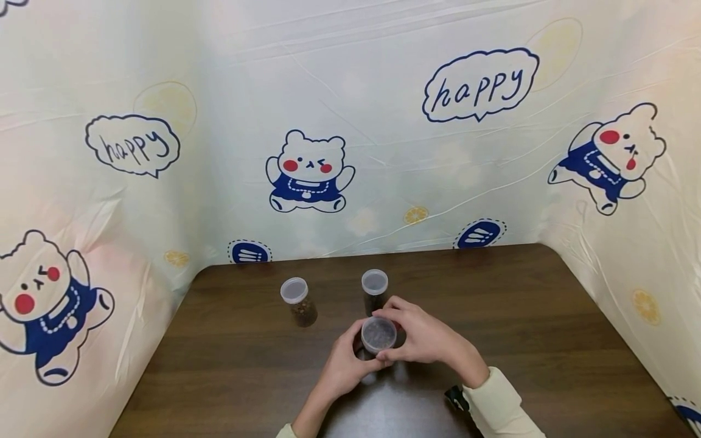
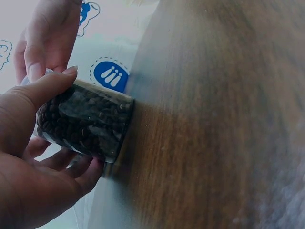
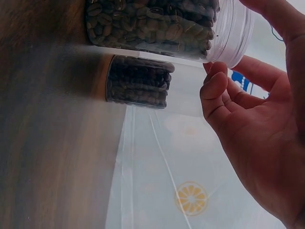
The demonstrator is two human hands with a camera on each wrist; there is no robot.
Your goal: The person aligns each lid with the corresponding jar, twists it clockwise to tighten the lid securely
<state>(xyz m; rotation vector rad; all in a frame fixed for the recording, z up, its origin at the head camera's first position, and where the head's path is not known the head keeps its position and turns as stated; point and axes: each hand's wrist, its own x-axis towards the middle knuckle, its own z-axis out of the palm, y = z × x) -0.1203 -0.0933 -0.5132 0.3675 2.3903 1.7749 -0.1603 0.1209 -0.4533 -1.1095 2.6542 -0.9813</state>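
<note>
A clear jar (image 3: 152, 26) of dark coffee beans stands on the table in front of me, and its translucent lid (image 1: 379, 335) faces up in the head view. My left hand (image 1: 346, 364) grips the jar's body from the left, thumb on one side and fingers on the other, as the left wrist view shows. From the right, my right hand (image 1: 427, 336) holds the lid's rim between thumb and fingers. Just behind is a second lidded jar (image 1: 375, 291) with dark contents, partly covered by the right hand. A third lidded jar (image 1: 299, 303) with brown contents stands to the left.
The dark wooden table (image 1: 230, 365) ends at a back edge against a pale curtain (image 1: 383, 164) printed with bears and "happy" bubbles. The curtain hangs on the left and right sides too. A small black object (image 1: 456, 398) is by the right cuff.
</note>
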